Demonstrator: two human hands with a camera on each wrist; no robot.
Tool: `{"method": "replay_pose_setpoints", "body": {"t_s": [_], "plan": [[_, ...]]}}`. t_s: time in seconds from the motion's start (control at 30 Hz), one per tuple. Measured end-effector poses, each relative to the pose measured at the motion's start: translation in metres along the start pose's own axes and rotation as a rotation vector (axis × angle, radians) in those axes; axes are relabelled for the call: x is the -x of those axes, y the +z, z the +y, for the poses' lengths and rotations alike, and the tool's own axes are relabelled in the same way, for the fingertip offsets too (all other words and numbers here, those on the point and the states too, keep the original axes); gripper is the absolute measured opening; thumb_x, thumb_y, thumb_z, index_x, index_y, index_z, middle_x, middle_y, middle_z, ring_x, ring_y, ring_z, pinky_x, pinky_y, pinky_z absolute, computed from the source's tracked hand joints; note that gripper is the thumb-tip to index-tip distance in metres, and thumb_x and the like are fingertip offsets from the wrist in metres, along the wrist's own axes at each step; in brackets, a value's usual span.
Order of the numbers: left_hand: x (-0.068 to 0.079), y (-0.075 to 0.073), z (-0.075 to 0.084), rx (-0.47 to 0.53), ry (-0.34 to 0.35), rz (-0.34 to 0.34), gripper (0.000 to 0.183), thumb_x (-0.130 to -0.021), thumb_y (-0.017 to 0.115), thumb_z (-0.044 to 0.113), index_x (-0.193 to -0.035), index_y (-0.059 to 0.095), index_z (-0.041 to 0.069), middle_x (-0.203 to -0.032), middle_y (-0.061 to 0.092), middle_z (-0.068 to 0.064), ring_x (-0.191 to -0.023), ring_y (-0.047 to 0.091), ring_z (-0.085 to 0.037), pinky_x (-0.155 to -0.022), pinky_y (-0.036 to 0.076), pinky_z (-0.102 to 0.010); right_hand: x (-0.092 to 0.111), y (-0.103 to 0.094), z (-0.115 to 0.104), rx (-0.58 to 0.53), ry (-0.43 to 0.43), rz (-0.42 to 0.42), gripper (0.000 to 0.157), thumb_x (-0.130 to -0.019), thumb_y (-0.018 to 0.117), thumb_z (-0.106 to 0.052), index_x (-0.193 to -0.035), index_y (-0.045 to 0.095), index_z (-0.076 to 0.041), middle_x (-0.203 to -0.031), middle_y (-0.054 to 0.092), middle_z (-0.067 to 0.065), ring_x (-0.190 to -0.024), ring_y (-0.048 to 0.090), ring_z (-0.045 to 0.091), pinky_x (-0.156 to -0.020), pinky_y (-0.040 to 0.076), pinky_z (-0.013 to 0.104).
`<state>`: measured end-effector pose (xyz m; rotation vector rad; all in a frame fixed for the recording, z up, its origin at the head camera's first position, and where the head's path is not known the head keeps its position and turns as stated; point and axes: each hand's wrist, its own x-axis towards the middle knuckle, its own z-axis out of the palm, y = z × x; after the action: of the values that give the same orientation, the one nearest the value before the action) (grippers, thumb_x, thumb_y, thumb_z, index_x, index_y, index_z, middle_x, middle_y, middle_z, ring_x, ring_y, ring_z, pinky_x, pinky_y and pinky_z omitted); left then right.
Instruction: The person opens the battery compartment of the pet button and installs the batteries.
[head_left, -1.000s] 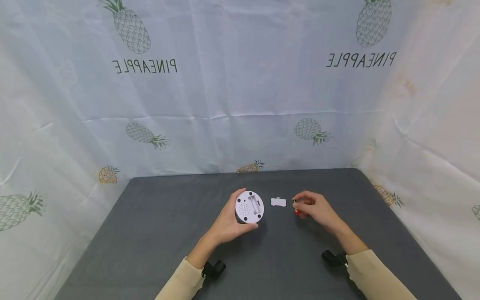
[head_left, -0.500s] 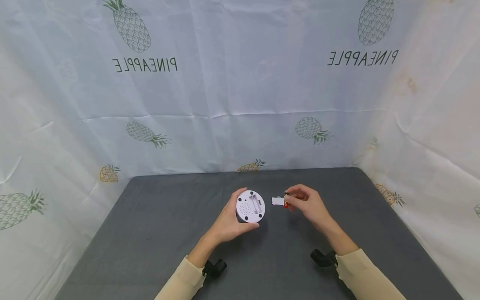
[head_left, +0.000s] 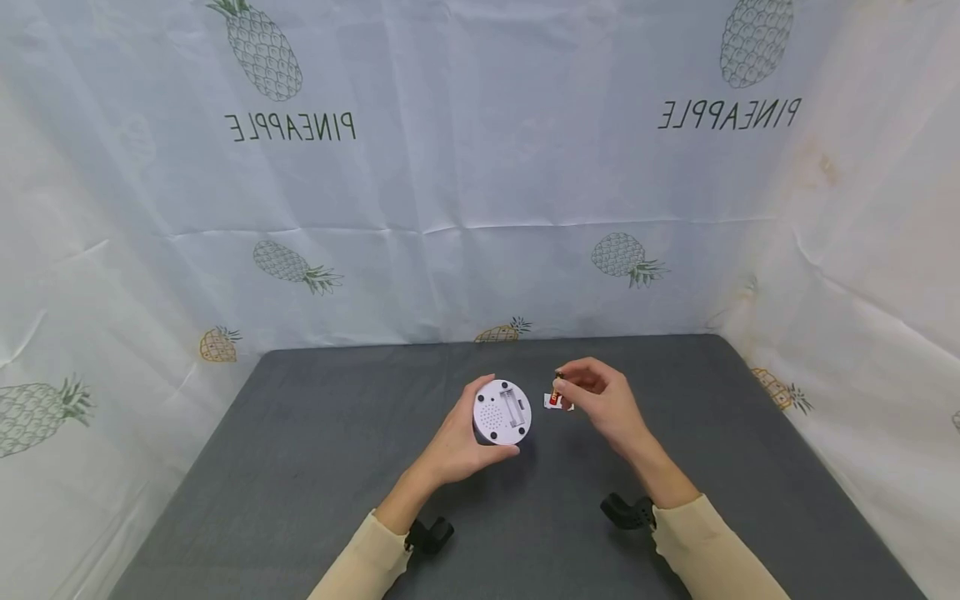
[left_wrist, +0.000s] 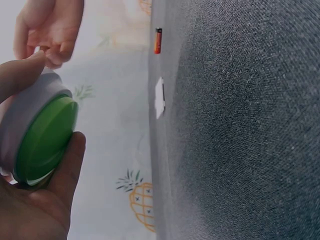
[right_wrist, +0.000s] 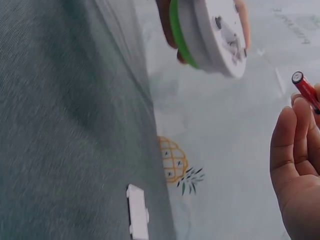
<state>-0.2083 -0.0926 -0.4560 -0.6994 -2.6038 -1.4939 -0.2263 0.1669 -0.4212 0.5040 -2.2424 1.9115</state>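
Observation:
My left hand (head_left: 459,446) grips a round white device (head_left: 491,421) by its edge, thumb below and fingers above. Its underside, with small dark feet, a patch of holes and an uncovered battery compartment (head_left: 513,408), faces the head camera. The left wrist view shows its domed green front (left_wrist: 47,140). To the right, my right hand (head_left: 609,408) pinches a red and black battery (head_left: 556,389) between thumb and fingers, raised off the table. In the head view this battery overlaps the small white battery cover (right_wrist: 137,212), which lies on the table.
A second battery (left_wrist: 158,41) lies on the dark grey tabletop (head_left: 330,467) beyond the cover in the left wrist view; my right hand hides it in the head view. White cloth with pineapple prints (head_left: 450,167) hangs behind and at both sides of the table.
My right hand has moved left with the battery, from right of the cover to over it, closer to the device. My left hand and the device stay almost still.

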Motion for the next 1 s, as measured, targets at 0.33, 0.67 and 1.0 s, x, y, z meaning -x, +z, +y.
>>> {"method": "replay_pose_setpoints", "body": {"t_s": [0.33, 0.67, 1.0], "plan": [[0.0, 0.001, 0.0, 0.015, -0.008, -0.018, 0.104, -0.076, 0.09, 0.03, -0.158, 0.026, 0.017, -0.136, 0.05, -0.003, -0.114, 0.053, -0.019, -0.096, 0.043, -0.049, -0.003, 0.019, -0.006, 0.006, -0.057, -0.036, 0.017, -0.095, 0.073, -0.012, -0.11, 0.07, -0.004, -0.09, 0.071, 0.011, -0.073, 0.066, 0.028, -0.071, 0.055, 0.035], [0.0, 0.0, 0.001, 0.017, -0.006, -0.028, 0.104, -0.077, 0.09, 0.03, -0.158, 0.025, 0.019, -0.138, 0.05, -0.002, -0.113, 0.054, -0.018, -0.095, 0.044, -0.046, -0.007, 0.035, -0.007, 0.024, -0.087, -0.071, 0.017, -0.094, 0.073, -0.009, -0.11, 0.071, -0.002, -0.096, 0.07, 0.014, -0.081, 0.065, 0.039, -0.074, 0.057, 0.04], [0.0, 0.0, 0.0, 0.016, 0.002, -0.036, 0.103, -0.079, 0.089, 0.03, -0.158, 0.024, 0.018, -0.138, 0.05, -0.002, -0.113, 0.055, -0.016, -0.094, 0.046, -0.044, -0.007, 0.045, -0.002, 0.081, -0.067, -0.084, 0.02, -0.094, 0.074, -0.008, -0.112, 0.072, -0.001, -0.103, 0.071, 0.013, -0.088, 0.067, 0.031, -0.073, 0.053, 0.028]]}}
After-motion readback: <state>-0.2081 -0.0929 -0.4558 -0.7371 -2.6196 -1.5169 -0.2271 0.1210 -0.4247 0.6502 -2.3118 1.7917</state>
